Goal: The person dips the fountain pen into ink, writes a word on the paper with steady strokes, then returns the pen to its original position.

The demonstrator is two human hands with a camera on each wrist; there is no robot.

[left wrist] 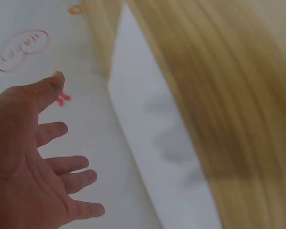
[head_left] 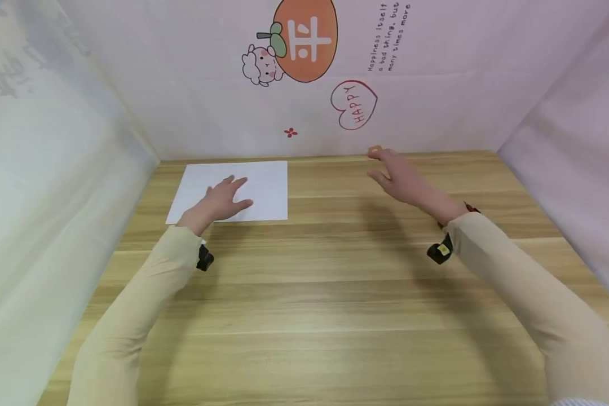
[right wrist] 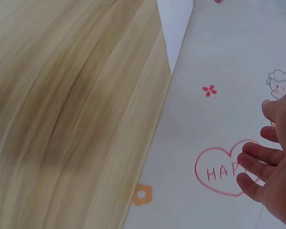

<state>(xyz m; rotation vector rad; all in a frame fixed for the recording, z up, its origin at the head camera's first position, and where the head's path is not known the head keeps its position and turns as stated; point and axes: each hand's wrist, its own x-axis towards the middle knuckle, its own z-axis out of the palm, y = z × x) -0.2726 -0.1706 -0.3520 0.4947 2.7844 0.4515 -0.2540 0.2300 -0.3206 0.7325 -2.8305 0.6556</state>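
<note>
A white sheet of paper point(head_left: 264, 192) lies at the back left of the wooden table. Above it hovers my left hand point(head_left: 218, 202), fingers spread and holding nothing; its shadow falls on the paper point(left wrist: 148, 124) in the left wrist view. My right hand point(head_left: 403, 177) is raised over the table's back right part, near the printed cloth. In the right wrist view this hand point(right wrist: 276, 167) has loosely bent, separated fingers with nothing between them. Both palms show in the wrist views.
A wood-grain table point(head_left: 304, 316) fills the foreground. White cloth point(head_left: 208, 101) with a printed heart, an orange fruit and a sheep rises along its back edge. More cloth stands at the left point(head_left: 40, 197) and right point(head_left: 568, 141). Each wrist carries a small black device.
</note>
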